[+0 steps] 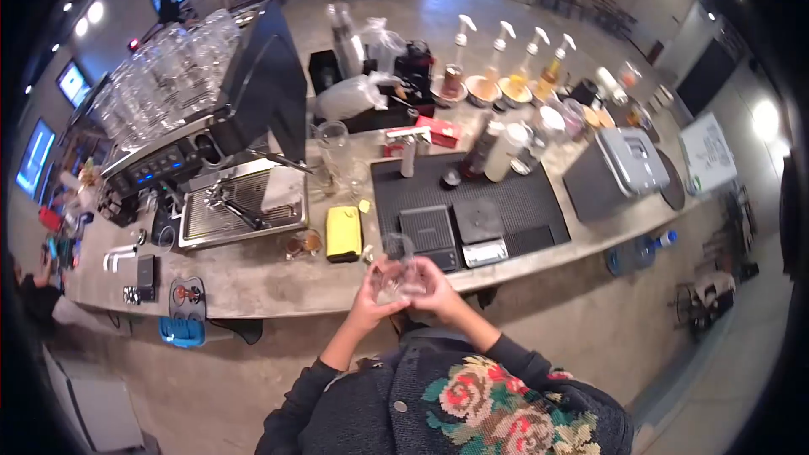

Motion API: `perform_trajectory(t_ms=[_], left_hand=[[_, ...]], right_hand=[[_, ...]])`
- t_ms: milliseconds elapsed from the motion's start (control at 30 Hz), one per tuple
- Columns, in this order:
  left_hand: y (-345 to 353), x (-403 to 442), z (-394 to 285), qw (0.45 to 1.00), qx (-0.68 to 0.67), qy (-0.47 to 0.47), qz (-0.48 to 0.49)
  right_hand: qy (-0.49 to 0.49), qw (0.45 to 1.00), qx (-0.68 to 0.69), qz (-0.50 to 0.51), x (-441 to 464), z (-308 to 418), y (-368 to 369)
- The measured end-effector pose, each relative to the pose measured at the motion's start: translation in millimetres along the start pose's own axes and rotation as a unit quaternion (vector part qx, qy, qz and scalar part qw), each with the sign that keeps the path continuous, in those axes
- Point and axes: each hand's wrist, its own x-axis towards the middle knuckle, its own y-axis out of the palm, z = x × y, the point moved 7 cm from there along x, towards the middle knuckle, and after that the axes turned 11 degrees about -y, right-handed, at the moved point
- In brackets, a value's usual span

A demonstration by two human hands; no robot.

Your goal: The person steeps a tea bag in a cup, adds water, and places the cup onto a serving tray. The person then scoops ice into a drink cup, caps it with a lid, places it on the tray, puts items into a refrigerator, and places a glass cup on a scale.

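Observation:
Both hands are wrapped around a clear glass, raised just in front of the counter's near edge. My left hand grips its left side, and my right hand closes on the right. The lower part of the glass is partly covered by my fingers. Just beyond the hands lies a folded yellow cloth on the counter. To the right, a black scale-like device rests on a dark bar mat, beside a second one.
An espresso machine with glasses on top stands left. Pump bottles line the counter's far side. A clear pitcher stands behind the cloth. A grey lidded bin occupies the right. The counter's edge runs before me.

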Motion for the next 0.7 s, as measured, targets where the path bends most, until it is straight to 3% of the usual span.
perform_trajectory(t_ms=[67, 100, 167, 233, 267, 333, 400, 500, 700], left_hand=[[19, -18, 33, 0.999, -0.002, -0.041, 0.029], [30, -28, 51, 0.996, -0.003, -0.074, 0.042], [49, -45, 80, 0.989, -0.004, -0.136, 0.062], [62, -37, 82, 0.986, 0.101, -0.131, 0.02], [69, -29, 75, 0.976, 0.107, -0.191, -0.003], [75, 2, 88, 0.988, 0.128, -0.082, -0.031], [87, 41, 74, 0.982, 0.184, -0.048, -0.015], [106, 90, 68, 0.976, 0.212, -0.04, -0.023], [140, 169, 119, 0.985, 0.133, -0.108, -0.034]], right_hand=[[0.111, 0.99, 0.076, -0.054, -61, -4, 3], [0.11, 0.989, 0.074, -0.068, -77, 2, -3], [0.169, 0.98, -0.085, -0.058, -107, 12, -21], [0.191, 0.932, -0.278, -0.131, -131, 29, -54], [0.195, 0.93, -0.28, -0.136, -139, 37, -66], [0.272, 0.907, -0.26, -0.191, -161, 43, -98], [0.197, 0.919, -0.216, -0.264, -179, 39, -131], [0.245, 0.884, -0.232, -0.323, -185, 54, -159], [0.225, 0.894, -0.205, -0.329, -145, 20, -247]])
